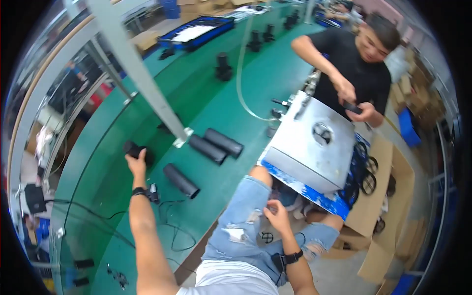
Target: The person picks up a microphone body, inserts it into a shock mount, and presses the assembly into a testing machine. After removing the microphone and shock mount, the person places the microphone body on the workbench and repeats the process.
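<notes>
My left hand (137,164) reaches out over the green bench and is closed around a black cylindrical part (132,147), seen partly from its end. Nearest to it on the bench lies a black tube (181,180). Two more black tubes, one (207,149) beside the other (224,142), rest side by side near the foot of a white post. Over my lap, by the knee in torn jeans, is my right hand (278,216). Its fingers are curled together, and anything inside them is too small to make out. A black spoked ring (267,238) shows below that hand.
A silver metal box (314,142) with a round opening stands right of the bench (196,206). Beyond it a co-worker (354,73) handles a small black part. An open carton (393,196) holds black rings. The white post (142,73) rises from the bench; cables trail at left.
</notes>
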`<state>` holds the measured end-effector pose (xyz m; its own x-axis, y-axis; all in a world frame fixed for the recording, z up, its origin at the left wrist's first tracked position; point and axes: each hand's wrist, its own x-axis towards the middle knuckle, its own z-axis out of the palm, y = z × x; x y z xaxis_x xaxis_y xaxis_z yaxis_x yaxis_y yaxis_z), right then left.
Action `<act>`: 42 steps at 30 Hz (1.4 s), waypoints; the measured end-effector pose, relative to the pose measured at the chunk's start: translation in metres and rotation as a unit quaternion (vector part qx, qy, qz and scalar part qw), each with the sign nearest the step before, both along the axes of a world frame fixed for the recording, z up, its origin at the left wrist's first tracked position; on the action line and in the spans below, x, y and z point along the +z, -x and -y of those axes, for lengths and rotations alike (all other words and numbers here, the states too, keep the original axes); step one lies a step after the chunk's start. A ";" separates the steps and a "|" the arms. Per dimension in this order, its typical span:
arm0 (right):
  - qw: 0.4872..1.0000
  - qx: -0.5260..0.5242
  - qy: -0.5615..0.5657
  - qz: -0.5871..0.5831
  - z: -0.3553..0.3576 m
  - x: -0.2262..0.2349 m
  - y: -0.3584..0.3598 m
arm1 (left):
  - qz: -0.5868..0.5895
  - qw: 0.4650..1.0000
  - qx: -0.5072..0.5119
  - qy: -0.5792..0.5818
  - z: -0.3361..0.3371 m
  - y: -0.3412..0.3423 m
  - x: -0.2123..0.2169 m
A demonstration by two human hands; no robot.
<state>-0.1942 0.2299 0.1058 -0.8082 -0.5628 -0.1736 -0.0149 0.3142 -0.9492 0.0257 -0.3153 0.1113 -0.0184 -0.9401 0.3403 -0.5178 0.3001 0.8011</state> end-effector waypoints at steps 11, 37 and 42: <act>1.000 0.000 0.003 0.025 -0.005 -0.008 0.007 | 0.123 0.983 0.105 0.081 -0.044 -0.007 -0.020; 0.997 0.017 -0.046 0.060 0.003 -0.004 0.015 | 0.420 0.907 0.011 -0.007 -0.120 -0.024 -0.033; 0.997 0.018 -0.051 0.051 0.002 -0.004 0.015 | 0.424 0.905 0.008 -0.007 -0.120 -0.022 -0.032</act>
<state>-0.2096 0.2276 0.1022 -0.7629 -0.5665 -0.3115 0.0664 0.4106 -0.9094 0.0478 -0.1953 0.0794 -0.2542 -0.9469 0.1969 -0.9529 0.2800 0.1164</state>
